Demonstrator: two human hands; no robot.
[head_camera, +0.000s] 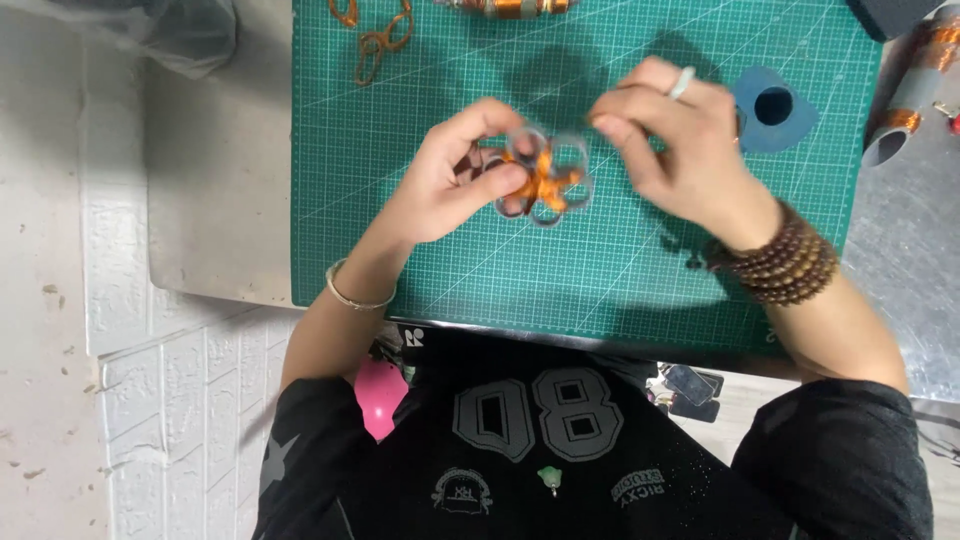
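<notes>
You've got one view only, the head camera, so nothing is shared with a second view. It looks almost straight down from above your chest onto the grey metal tabletop (210, 190). Your black printed shirt (520, 440) fills the bottom edge, so the far side of the tabletop is at the top of frame. Range is close: the green gridded cutting mat (600, 270) spans most of the width, cropped at the top. Your left hand (455, 175) and right hand (680, 140) sit centre frame. White textured floor (60, 300) shows on the left.
</notes>
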